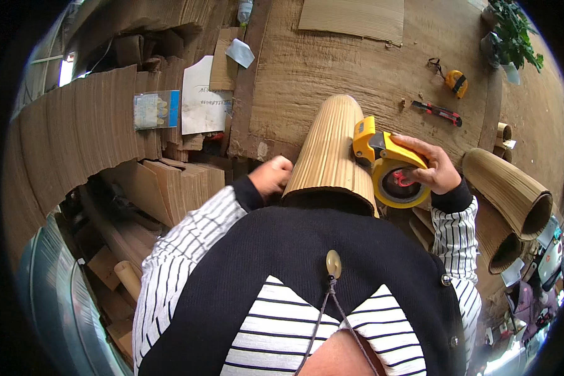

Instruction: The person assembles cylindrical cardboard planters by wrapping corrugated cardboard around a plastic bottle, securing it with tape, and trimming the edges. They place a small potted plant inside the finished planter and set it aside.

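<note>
A ridged cardboard tube (329,147) lies on the wooden table in front of me, its open end toward my body. My right hand (433,168) is wrapped round a yellow tape dispenser (388,150) with a roll of tape in it. The dispenser's head rests against the right side of the tube. At the tube's left side, near the open end, is my left hand (272,175), its fingers curled in. Its fingertips are partly hidden by the tube, so what they grip, if anything, cannot be made out.
A box cutter (437,113) and a yellow tape measure (456,83) lie at the right. More cardboard tubes (507,188) are on the right; a potted plant (514,31) is beyond. Stacked cardboard sheets (75,125) fill the left. A flat cardboard piece (351,20) lies at the back.
</note>
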A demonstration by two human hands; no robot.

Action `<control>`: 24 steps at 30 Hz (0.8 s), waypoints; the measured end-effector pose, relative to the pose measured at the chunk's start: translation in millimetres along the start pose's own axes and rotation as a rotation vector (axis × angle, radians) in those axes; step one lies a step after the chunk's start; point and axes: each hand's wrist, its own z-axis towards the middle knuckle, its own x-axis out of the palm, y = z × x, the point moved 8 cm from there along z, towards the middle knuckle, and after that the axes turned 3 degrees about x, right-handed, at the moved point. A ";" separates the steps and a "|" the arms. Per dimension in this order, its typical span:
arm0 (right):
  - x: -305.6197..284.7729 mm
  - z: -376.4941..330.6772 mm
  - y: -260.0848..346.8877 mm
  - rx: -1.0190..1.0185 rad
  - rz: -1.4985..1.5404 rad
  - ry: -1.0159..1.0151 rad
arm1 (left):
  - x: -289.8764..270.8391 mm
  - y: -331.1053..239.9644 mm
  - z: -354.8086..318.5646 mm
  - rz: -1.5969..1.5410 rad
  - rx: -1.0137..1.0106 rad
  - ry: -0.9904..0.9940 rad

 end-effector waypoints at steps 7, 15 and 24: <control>1.6 21.9 24.4 0.028 -0.053 0.061 | 42.2 -33.8 -1.4 -0.306 0.013 0.086; 20.8 67.5 66.9 -0.026 -0.489 0.214 | 3.6 -191.7 -104.2 0.793 0.606 -0.018; 16.0 22.6 35.0 -0.091 -0.387 0.173 | 23.7 -169.6 -101.6 1.260 0.850 -0.367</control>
